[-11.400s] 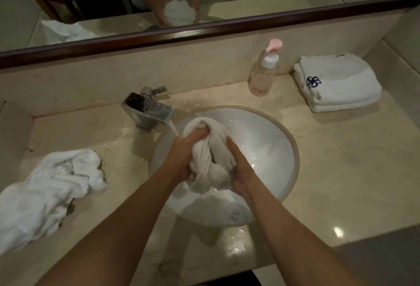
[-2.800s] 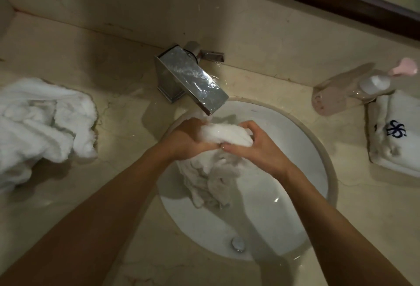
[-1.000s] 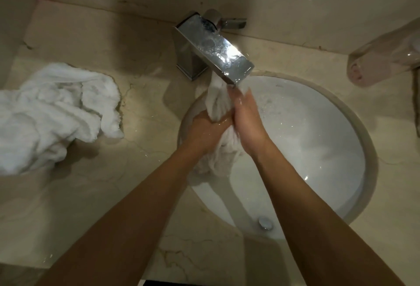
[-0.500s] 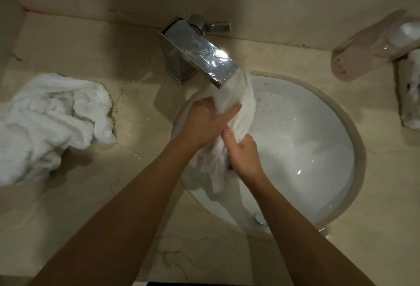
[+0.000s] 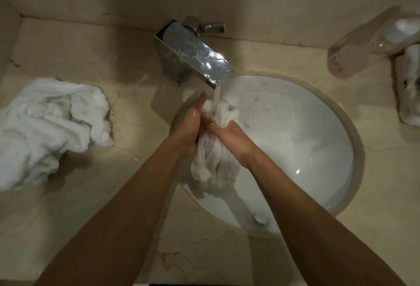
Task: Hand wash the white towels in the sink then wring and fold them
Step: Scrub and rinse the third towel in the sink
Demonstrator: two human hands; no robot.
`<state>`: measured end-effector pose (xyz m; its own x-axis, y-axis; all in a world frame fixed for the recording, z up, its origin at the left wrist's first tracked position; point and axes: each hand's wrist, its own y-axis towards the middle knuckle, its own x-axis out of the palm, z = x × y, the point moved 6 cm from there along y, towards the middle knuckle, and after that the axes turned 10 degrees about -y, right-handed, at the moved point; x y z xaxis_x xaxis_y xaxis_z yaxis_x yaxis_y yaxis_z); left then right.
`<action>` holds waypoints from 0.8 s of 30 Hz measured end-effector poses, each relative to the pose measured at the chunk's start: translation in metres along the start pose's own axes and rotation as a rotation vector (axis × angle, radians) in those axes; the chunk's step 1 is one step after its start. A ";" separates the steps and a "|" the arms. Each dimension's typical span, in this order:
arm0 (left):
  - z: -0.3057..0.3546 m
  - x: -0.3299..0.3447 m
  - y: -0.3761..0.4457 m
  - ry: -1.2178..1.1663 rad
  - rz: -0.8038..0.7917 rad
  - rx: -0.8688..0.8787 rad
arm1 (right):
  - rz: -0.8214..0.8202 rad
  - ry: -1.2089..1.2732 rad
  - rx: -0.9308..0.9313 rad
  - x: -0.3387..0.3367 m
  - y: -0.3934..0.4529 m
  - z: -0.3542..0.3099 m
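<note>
A wet white towel (image 5: 216,160) hangs bunched between my two hands over the left side of the round white sink (image 5: 318,149). My left hand (image 5: 189,131) presses against its left side with fingers stretched toward the tap. My right hand (image 5: 231,138) grips the bunch from the right, fingers curled round it. Water runs from the chrome faucet (image 5: 193,54) onto the towel's top end. A crumpled white towel (image 5: 47,126) lies on the counter at the left. A folded white towel (image 5: 409,88) sits at the right edge.
A clear pump bottle (image 5: 368,45) with pinkish liquid stands behind the sink at the right, next to the folded towel. The beige marble counter (image 5: 136,194) surrounds the sink, with a backsplash wall behind. The drain plug (image 5: 261,217) shows at the sink's near side.
My hands have shifted on the towel: the left now lies flatter along its left side, the right has risen to grip higher. The towel's top has dropped slightly below the spout.
</note>
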<state>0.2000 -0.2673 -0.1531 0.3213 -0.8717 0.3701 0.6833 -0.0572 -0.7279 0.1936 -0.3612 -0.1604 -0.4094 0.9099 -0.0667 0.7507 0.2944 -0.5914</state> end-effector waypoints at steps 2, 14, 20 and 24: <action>0.001 -0.013 0.012 0.035 0.109 0.046 | -0.034 -0.092 0.054 -0.002 0.006 0.000; -0.013 0.001 -0.007 0.024 0.074 0.029 | 0.163 0.252 0.227 0.000 0.012 0.007; -0.014 -0.006 0.000 0.329 0.114 -0.099 | 0.077 -0.135 0.231 -0.010 0.020 0.009; 0.024 -0.017 0.002 1.289 0.137 0.202 | -0.024 -0.619 0.110 -0.018 0.044 -0.037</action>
<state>0.2118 -0.2413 -0.1470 -0.3809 -0.7069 -0.5960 0.8172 0.0441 -0.5746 0.2532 -0.3542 -0.1553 -0.6746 0.5560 -0.4856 0.6933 0.2515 -0.6753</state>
